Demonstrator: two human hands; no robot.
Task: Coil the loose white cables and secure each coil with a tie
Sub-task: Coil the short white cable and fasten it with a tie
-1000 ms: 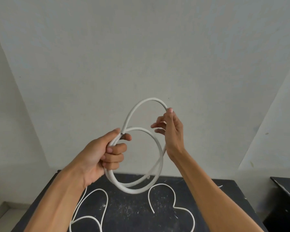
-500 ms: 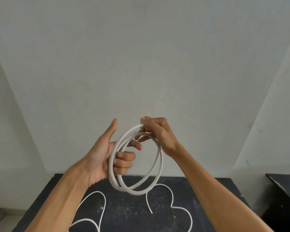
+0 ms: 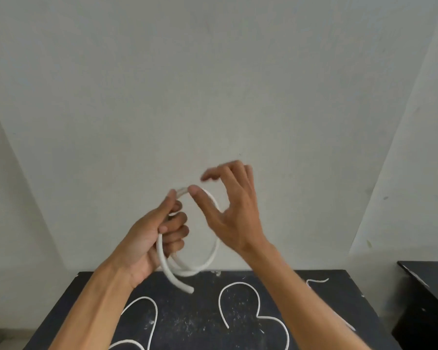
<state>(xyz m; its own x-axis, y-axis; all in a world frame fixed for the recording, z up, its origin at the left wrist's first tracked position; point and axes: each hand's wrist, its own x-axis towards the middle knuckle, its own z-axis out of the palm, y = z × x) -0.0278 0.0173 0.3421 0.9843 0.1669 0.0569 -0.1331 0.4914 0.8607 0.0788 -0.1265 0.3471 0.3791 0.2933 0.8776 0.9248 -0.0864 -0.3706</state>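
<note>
Left hand: left hand [image 3: 149,238] raised in front of the wall, fingers curled and clamped on the coiled cable [image 3: 214,251]; thumb pressed along the top of the loops.
Right hand: right hand [image 3: 232,215] at 3 o'clock of the left hand, fingers spread apart and blurred; thumb tip close to the top arc of the coil, contact cannot be told; nothing gripped.
Coiled cable: thick white cable, wound in about two loops, held in the air above the far edge of the desk; loops bunched inside the left fist at 9 o'clock of the coil.
Free end: one cut end [image 3: 189,289] hangs out of the coil at 6 o'clock, pointing down and to the right, clear of the desk.
Desk: black desk [image 3: 187,322], surface scuffed with pale specks and scratches.
Loose cable, near left: thin white cable [image 3: 152,306] lies in a curve at 7 o'clock of the hands, partly hidden by the left forearm.
Loose cable, centre: second thin white cable [image 3: 257,299] lies in a double-humped curve at 5 o'clock, running under the right forearm.
Small piece: short white strand [image 3: 317,281] at the far right of the desk.
Second surface: dark table [image 3: 430,281] at the right edge of view, apart from the desk.
Writing: no brand, label or text readable on the cables or either surface.
</note>
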